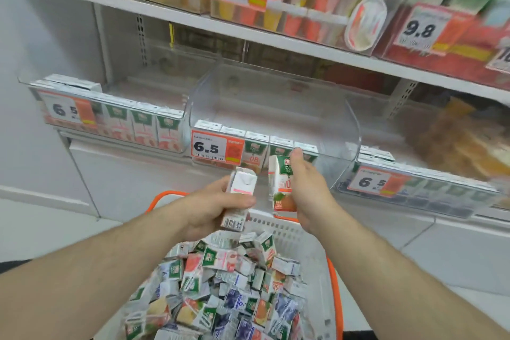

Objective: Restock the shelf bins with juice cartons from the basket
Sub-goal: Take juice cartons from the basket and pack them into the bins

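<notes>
Hands: two — left hand and right hand
Held cartons: two — a white carton in the left, an orange carton in the right
Clear bins: three — left bin, middle bin, right bin
Baskets: one, the basket
Loose cartons in it: too many to count
Price tags reading 6.5: three

Juice cartons in both hands

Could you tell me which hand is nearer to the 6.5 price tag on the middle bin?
Left. The left hand is below the price tag; the right hand is lower right.
</notes>
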Demonstrator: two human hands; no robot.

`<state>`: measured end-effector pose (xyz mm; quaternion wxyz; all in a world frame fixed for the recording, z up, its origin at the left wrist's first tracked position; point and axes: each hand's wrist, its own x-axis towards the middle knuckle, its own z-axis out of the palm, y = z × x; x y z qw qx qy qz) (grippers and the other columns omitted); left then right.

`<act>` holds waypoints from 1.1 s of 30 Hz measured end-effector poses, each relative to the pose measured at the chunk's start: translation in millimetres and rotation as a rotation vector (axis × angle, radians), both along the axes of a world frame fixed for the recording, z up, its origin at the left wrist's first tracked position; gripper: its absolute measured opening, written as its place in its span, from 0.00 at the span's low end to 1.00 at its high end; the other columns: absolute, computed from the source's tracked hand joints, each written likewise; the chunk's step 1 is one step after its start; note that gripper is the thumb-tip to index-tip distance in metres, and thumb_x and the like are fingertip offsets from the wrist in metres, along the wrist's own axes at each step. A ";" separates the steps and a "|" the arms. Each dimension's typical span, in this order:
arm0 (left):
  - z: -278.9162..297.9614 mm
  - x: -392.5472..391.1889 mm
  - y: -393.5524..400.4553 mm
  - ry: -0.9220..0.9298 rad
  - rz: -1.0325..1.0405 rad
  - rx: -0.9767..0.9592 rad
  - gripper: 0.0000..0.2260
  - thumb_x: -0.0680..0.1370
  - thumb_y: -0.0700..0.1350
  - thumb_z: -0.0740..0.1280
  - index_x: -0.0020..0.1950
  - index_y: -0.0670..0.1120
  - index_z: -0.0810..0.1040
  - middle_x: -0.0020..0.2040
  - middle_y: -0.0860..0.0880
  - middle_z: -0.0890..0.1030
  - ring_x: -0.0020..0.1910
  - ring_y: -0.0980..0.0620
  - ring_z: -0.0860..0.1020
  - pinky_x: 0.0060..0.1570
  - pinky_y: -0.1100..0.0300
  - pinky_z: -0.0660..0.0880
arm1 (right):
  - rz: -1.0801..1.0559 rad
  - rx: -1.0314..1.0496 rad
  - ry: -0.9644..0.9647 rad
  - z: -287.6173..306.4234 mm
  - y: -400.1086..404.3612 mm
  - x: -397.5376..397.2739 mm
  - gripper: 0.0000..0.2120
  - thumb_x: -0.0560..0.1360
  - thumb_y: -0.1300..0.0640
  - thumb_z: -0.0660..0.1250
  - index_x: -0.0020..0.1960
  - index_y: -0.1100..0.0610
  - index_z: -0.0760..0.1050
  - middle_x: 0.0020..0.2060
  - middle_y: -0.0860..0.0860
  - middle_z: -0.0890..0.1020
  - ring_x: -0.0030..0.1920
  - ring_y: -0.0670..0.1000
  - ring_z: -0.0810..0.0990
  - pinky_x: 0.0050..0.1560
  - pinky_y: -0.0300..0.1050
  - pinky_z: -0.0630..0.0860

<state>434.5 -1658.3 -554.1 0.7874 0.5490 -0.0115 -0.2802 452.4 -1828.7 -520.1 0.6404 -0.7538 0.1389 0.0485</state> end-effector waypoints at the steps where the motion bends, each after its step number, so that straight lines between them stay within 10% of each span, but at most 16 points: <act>1: 0.9 -0.9 -1.7 0.034 -0.019 -0.106 0.30 0.58 0.38 0.78 0.59 0.44 0.75 0.40 0.46 0.80 0.35 0.49 0.80 0.33 0.57 0.78 | -0.027 0.068 -0.007 4.0 0.9 0.5 0.35 0.72 0.28 0.56 0.67 0.53 0.72 0.61 0.54 0.81 0.60 0.59 0.80 0.63 0.64 0.74; 4: 2.0 -0.1 -5.7 0.085 -0.096 -0.317 0.36 0.49 0.41 0.83 0.56 0.42 0.79 0.51 0.40 0.82 0.47 0.38 0.83 0.39 0.48 0.81 | -0.032 0.198 -0.062 18.2 -5.7 0.2 0.22 0.80 0.39 0.59 0.56 0.58 0.75 0.48 0.57 0.85 0.47 0.57 0.84 0.56 0.62 0.80; 8: 3.8 8.5 -5.2 0.030 -0.251 -0.556 0.22 0.60 0.42 0.80 0.53 0.43 0.83 0.62 0.41 0.79 0.68 0.29 0.69 0.49 0.43 0.79 | 0.004 0.373 -0.102 29.2 -21.9 4.0 0.18 0.82 0.49 0.61 0.58 0.64 0.71 0.39 0.58 0.83 0.41 0.56 0.83 0.49 0.60 0.82; 13: 13.3 15.1 -15.1 0.089 -0.088 -0.576 0.27 0.53 0.41 0.83 0.51 0.40 0.83 0.60 0.34 0.79 0.62 0.28 0.75 0.56 0.37 0.76 | 0.068 0.444 -0.093 34.2 -29.7 8.8 0.15 0.82 0.51 0.60 0.58 0.63 0.72 0.46 0.60 0.82 0.47 0.57 0.83 0.51 0.55 0.82; 23: 31.7 23.7 -58.0 -0.175 0.164 -0.162 0.21 0.53 0.43 0.77 0.45 0.46 0.84 0.51 0.39 0.83 0.55 0.38 0.80 0.66 0.39 0.70 | 0.026 -0.336 -0.366 52.1 -40.5 20.2 0.11 0.72 0.45 0.69 0.53 0.44 0.77 0.46 0.43 0.82 0.44 0.47 0.82 0.39 0.45 0.77; 28: 44.6 40.6 -54.5 -0.445 0.171 0.092 0.27 0.60 0.37 0.78 0.58 0.47 0.79 0.46 0.54 0.85 0.47 0.55 0.84 0.44 0.62 0.79 | -0.178 -0.478 -0.546 71.6 -66.1 39.5 0.18 0.68 0.47 0.70 0.58 0.44 0.80 0.52 0.44 0.83 0.51 0.47 0.82 0.57 0.49 0.79; 33: 30.8 59.1 -43.9 -0.609 0.212 0.507 0.27 0.62 0.44 0.81 0.58 0.55 0.75 0.69 0.61 0.68 0.46 0.59 0.81 0.38 0.62 0.78 | -0.139 -0.967 -0.555 70.4 -81.8 56.9 0.17 0.73 0.48 0.70 0.60 0.47 0.76 0.52 0.48 0.74 0.48 0.49 0.73 0.49 0.40 0.67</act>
